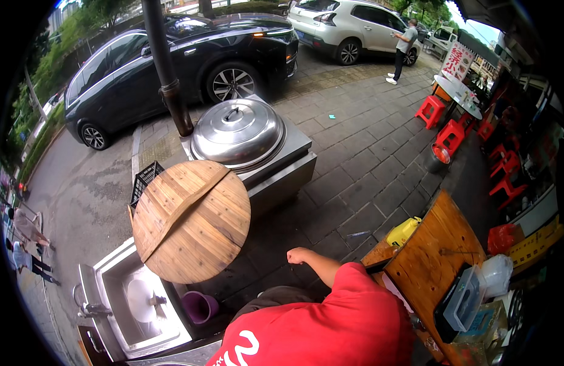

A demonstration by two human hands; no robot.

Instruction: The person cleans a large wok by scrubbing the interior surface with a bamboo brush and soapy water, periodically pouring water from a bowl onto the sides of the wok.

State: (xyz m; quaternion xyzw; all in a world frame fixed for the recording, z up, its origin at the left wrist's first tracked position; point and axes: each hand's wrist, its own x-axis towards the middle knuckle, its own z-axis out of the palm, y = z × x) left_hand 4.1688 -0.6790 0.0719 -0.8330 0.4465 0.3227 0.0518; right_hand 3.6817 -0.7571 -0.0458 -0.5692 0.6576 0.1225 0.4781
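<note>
My right hand (297, 255), reaching in from a red sleeve, hangs over the dark paving with its fingers curled in. Nothing shows in it, and it touches nothing that I can see. My left hand is out of view. To the left of my right hand is a round wooden lid (215, 226) with a raised bar across it. It lies between the sink (120, 323) and a steel stove, overlapping a black plastic crate (145, 183). What carries the lid is hidden.
A domed metal lid (239, 131) covers the steel stove (294, 155) beside a pole (166, 79). A purple bucket (199, 307) stands by the sink. At right are a wooden board (434, 250), a yellow jug (404, 232) and red stools (429, 111). Behind are parked cars (184, 67) and a person (405, 49).
</note>
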